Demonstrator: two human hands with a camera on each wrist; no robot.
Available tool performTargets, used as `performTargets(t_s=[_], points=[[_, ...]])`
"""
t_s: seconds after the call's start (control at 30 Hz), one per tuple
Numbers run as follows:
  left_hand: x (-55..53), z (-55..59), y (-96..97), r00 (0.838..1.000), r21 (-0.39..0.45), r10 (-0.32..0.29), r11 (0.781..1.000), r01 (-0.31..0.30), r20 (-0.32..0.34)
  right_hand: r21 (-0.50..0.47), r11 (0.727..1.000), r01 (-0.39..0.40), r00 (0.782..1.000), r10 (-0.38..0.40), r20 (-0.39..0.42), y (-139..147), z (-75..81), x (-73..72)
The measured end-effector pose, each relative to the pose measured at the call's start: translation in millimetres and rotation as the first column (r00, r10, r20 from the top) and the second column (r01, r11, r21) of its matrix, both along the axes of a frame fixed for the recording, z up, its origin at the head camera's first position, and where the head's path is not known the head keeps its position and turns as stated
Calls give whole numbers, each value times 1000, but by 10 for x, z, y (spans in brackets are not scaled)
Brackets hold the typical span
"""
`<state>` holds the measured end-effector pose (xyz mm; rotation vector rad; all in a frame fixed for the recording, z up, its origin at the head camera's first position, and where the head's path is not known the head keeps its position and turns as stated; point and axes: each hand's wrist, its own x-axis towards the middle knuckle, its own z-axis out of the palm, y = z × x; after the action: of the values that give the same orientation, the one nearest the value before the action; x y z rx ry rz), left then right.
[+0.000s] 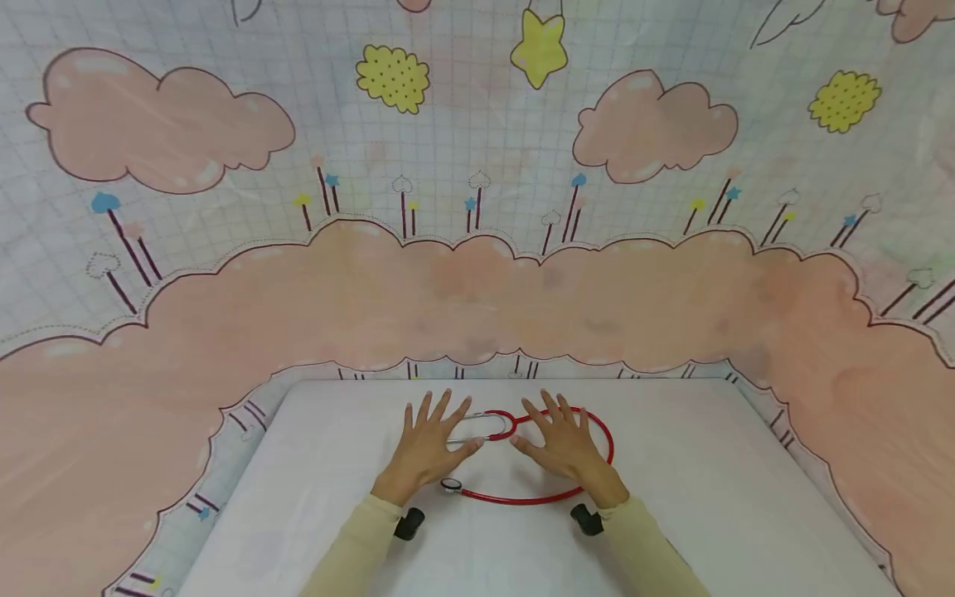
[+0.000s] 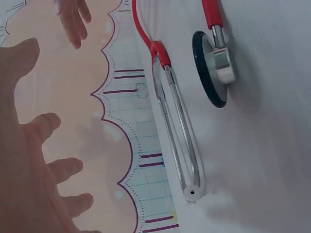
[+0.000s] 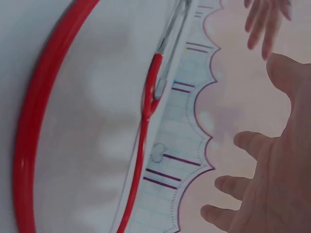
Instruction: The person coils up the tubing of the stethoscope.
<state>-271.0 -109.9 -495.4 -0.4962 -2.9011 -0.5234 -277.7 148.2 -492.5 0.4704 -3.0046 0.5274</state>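
Observation:
A stethoscope with red tubing [image 1: 612, 444] lies looped on the white table. Its metal earpiece arms [image 2: 181, 131] point left, and the round chest piece [image 2: 214, 70] with a dark rim rests near the left wrist. My left hand [image 1: 425, 444] is held over the table with fingers spread, overlapping the ends of the earpiece arms in the head view. Across from it, my right hand [image 1: 563, 444] spreads its fingers above the tubing loop, covering part of it. Both wrist views show the hands raised apart from the stethoscope, with nothing in either.
The white table [image 1: 298, 497] has its far edge just beyond the fingertips. A cloth backdrop [image 1: 462, 307] printed with clouds and stars hangs behind and along both sides. Dark wrist-worn cameras [image 1: 587, 520] jut inward below the hands.

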Motion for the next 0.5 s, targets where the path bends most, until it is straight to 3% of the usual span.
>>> performTargets(t_s=[0.23,0.5], points=[[-49,-38,-26,995,53,-21,998,16,95,-12,1000,12,997,-11,70,45,-99,-114],[-158,-121,-1,990,119,-48,992,33,131,9,999,36,997,-37,71,90,-172,-252]])
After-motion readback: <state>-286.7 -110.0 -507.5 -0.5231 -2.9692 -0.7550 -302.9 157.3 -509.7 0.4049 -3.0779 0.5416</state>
